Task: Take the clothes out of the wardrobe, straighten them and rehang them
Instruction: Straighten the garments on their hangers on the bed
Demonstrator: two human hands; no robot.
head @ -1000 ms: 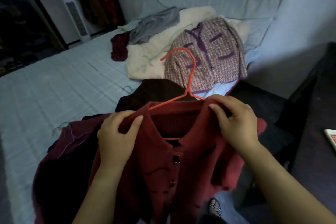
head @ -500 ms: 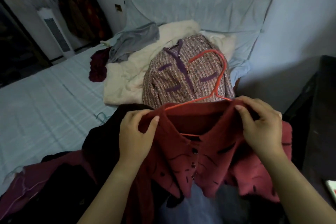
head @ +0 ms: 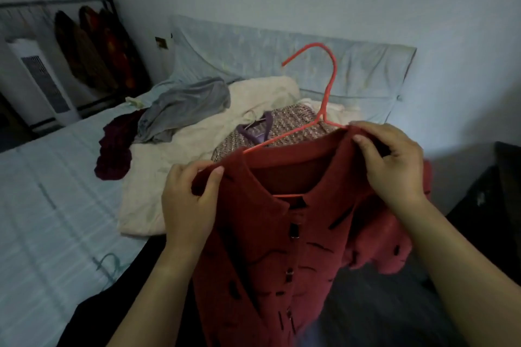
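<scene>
Fig.: red cardigan (head: pixel 296 234) on an orange hanger (head: pixel 329 87), held up in front of me, above the near edge of the bed (head: pixel 42 205).

(a) L hand (head: pixel 189 203): pinches the cardigan's L shoulder, thumb on the front of the cloth, other fingers curled behind it.

(b) R hand (head: pixel 392 160): fingers curled over the R shoulder seam, gripping cloth approx. where the hanger arm ends. Can't tell if the wire itself is in the grip.

(c) Hanger: hook stands up, tip curving to the L, seen against the pale blue pillow (head: pixel 282 51). Its lower bar shows through the neck opening.

(d) Cardigan: buttoned down the front, dark dash marks on the knit, R sleeve bunched below my R wrist.

(e) On the bed behind: tweed jacket (head: pixel 290 124) lying on a cream blanket (head: pixel 197 138); grey top (head: pixel 186 104) and dark maroon garment (head: pixel 115 146) at the blanket's L side.

(f) Far L: clothes rack (head: pixel 93 45) w/ hanging garments, white fan unit (head: pixel 39 82) beside it.
</scene>
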